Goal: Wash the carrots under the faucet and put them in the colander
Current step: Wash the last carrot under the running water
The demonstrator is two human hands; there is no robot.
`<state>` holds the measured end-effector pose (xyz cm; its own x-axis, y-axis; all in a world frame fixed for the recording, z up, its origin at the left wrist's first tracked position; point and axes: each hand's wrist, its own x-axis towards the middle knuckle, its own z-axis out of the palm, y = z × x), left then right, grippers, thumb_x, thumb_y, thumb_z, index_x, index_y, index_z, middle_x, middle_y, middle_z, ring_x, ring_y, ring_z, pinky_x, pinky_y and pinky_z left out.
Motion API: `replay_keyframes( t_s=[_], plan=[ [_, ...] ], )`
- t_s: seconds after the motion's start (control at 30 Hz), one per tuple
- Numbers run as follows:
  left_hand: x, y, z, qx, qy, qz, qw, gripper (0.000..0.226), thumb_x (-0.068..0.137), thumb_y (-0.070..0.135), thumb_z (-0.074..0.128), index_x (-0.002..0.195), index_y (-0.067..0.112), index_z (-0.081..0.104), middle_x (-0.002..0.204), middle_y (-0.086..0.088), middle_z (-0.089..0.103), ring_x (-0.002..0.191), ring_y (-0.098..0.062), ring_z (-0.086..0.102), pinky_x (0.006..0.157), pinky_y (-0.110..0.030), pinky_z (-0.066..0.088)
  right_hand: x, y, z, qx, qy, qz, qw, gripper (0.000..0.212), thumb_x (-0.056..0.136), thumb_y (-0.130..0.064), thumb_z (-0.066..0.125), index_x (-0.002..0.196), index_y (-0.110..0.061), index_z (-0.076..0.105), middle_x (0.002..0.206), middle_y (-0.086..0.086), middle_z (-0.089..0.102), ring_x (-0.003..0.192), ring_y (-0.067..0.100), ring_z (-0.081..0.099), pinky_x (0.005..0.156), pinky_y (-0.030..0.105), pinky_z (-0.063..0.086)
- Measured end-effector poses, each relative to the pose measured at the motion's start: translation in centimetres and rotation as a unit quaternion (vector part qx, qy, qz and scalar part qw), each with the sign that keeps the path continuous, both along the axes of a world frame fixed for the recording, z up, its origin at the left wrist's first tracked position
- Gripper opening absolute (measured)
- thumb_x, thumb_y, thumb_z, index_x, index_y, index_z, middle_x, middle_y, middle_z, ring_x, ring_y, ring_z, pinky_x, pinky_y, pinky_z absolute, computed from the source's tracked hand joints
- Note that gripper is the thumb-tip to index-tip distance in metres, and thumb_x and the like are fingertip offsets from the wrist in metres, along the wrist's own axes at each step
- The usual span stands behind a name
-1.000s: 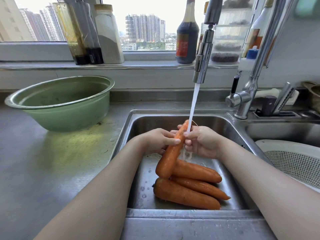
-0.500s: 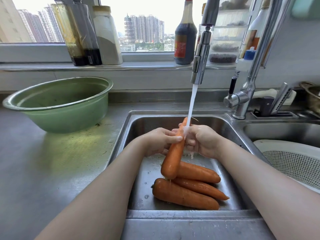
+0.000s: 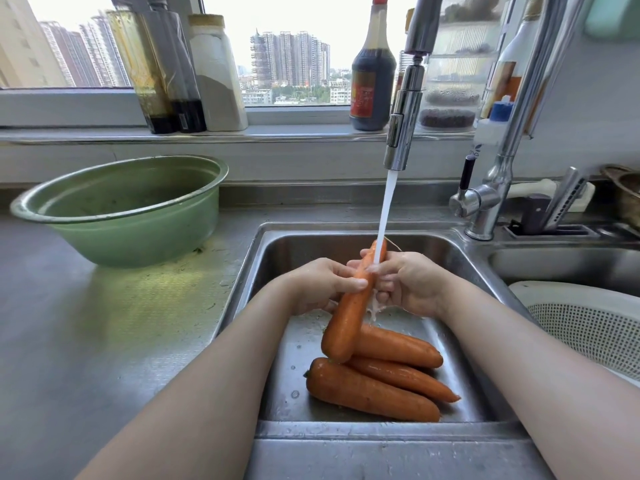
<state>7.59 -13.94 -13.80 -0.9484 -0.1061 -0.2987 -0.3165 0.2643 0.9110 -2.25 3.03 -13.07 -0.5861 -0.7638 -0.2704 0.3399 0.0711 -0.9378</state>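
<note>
- The task looked to be at an early stage. One carrot [image 3: 349,317] was being rinsed, held at a tilt with its thin end up under the water stream [image 3: 384,216] from the faucet spray head [image 3: 403,126]. Its thick end hung low, just above the pile.
- The left hand [image 3: 322,284] gripped that carrot around its upper middle, with fingers curled over it. The right hand [image 3: 408,282] gripped the thin upper part, and the water struck where its fingers met the carrot.
- Three other carrots [image 3: 370,394] lay side by side on the floor of the sink [image 3: 311,240]. They were touching one another and spotted with droplets. Whether any of them had been properly washed could not be told.
- The white colander [image 3: 588,327] sat in the neighbouring basin on the right, only partly in view. The part that showed held no carrots, so probably none had been delivered and all four remained to go.
- A green basin [image 3: 121,209] stood on the worktop [image 3: 86,323] to the left, well apart from the sink. A dark sauce bottle [image 3: 372,67] and several jars lined the windowsill behind.
- The faucet body [image 3: 485,202] rose at the far end of the ridge dividing the sink from the colander's basin. A carry to the right would likely have to clear that ridge and pass in front of the faucet body. Nothing else appeared to block the way.
</note>
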Motion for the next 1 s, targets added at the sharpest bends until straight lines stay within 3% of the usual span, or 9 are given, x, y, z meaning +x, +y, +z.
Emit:
replay_keyframes(
  t_s=[0.13, 0.23, 0.33, 0.4, 0.47, 0.6, 0.77, 0.9, 1.0],
  plan=[
    [0.0, 0.1, 0.2, -0.007, 0.006, 0.004, 1.0, 0.031, 0.097, 0.031, 0.072, 0.122, 0.013, 0.073, 0.109, -0.005, 0.079, 0.103, -0.024, 0.076, 0.094, -0.045, 0.061, -0.2, -0.1, -0.2, 0.01, 0.018, -0.013, 1.0, 0.028, 0.102, -0.003, 0.059, 0.13, -0.006, 0.059, 0.109, 0.007, 0.079, 0.05, 0.008, 0.039, 0.053, 0.025, 0.045],
    [-0.1, 0.1, 0.4, -0.038, 0.012, 0.008, 0.999, 0.033, 0.095, 0.036, 0.074, 0.123, 0.019, 0.074, 0.107, -0.003, 0.079, 0.1, -0.022, 0.076, 0.089, -0.04, 0.063, -0.3, -0.4, -0.1, 0.012, 0.033, -0.042, 0.998, 0.026, 0.099, 0.001, 0.061, 0.124, -0.003, 0.063, 0.107, 0.015, 0.075, 0.049, 0.011, 0.045, 0.054, 0.029, 0.053],
    [0.0, -0.4, 0.6, -0.083, -0.002, 0.004, 0.997, 0.036, 0.095, 0.041, 0.072, 0.129, 0.027, 0.072, 0.109, 0.0, 0.078, 0.101, -0.021, 0.075, 0.092, -0.042, 0.061, -0.9, 0.0, -0.1, 0.035, 0.09, -0.07, 0.993, 0.026, 0.093, 0.009, 0.059, 0.115, -0.002, 0.067, 0.1, 0.023, 0.073, 0.057, 0.021, 0.063, 0.065, 0.04, 0.063],
    [0.4, -0.8, 0.8, -0.106, -0.016, -0.005, 0.994, 0.029, 0.097, 0.042, 0.07, 0.125, 0.033, 0.073, 0.11, 0.001, 0.078, 0.102, -0.02, 0.074, 0.094, -0.043, 0.06, -1.5, 0.6, -0.3, 0.066, 0.157, -0.09, 0.981, 0.036, 0.091, 0.005, 0.064, 0.124, -0.01, 0.065, 0.106, 0.023, 0.073, 0.06, 0.022, 0.068, 0.073, 0.046, 0.064],
    [0.8, -1.0, 1.0, -0.121, -0.021, -0.018, 0.992, 0.024, 0.1, 0.041, 0.067, 0.121, 0.034, 0.074, 0.11, 0.0, 0.078, 0.102, -0.02, 0.075, 0.094, -0.041, 0.059, -1.7, 1.1, -0.3, 0.091, 0.184, -0.079, 0.975, 0.044, 0.091, -0.002, 0.07, 0.13, -0.019, 0.061, 0.107, 0.016, 0.073, 0.063, 0.02, 0.07, 0.063, 0.039, 0.062],
    [0.9, -0.8, 1.0, -0.124, -0.019, -0.037, 0.991, 0.021, 0.101, 0.039, 0.066, 0.118, 0.031, 0.075, 0.107, 0.0, 0.079, 0.099, -0.018, 0.075, 0.09, -0.037, 0.061, -0.8, 0.7, -0.2, 0.088, 0.181, -0.029, 0.979, 0.029, 0.094, -0.001, 0.071, 0.118, -0.016, 0.064, 0.088, 0.011, 0.077, 0.064, 0.018, 0.071, 0.048, 0.026, 0.053],
    [0.6, -0.7, 0.9, -0.125, -0.01, -0.03, 0.992, 0.023, 0.1, 0.041, 0.066, 0.119, 0.035, 0.076, 0.107, 0.002, 0.078, 0.097, -0.015, 0.074, 0.08, -0.03, 0.058, -1.1, 0.7, -0.1, 0.087, 0.204, -0.039, 0.974, 0.031, 0.091, -0.002, 0.075, 0.12, -0.006, 0.065, 0.088, 0.014, 0.076, 0.069, 0.02, 0.074, 0.052, 0.027, 0.054],
    [0.4, -0.8, 1.0, -0.111, -0.005, -0.025, 0.994, 0.029, 0.101, 0.039, 0.064, 0.128, 0.031, 0.072, 0.108, -0.001, 0.078, 0.097, -0.018, 0.076, 0.083, -0.035, 0.062, -1.7, 1.6, 0.3, 0.081, 0.18, -0.023, 0.98, 0.022, 0.094, 0.002, 0.068, 0.115, -0.005, 0.068, 0.098, 0.016, 0.077, 0.08, 0.023, 0.077, 0.057, 0.028, 0.058],
    [0.5, -0.8, 1.1, -0.126, -0.005, -0.031, 0.992, 0.028, 0.102, 0.038, 0.064, 0.128, 0.032, 0.072, 0.107, 0.0, 0.078, 0.097, -0.019, 0.075, 0.084, -0.037, 0.062, -1.6, 1.7, 0.3, 0.083, 0.181, -0.009, 0.98, 0.016, 0.094, 0.0, 0.072, 0.109, -0.004, 0.07, 0.09, 0.014, 0.077, 0.077, 0.021, 0.076, 0.058, 0.027, 0.059]
  ],
)
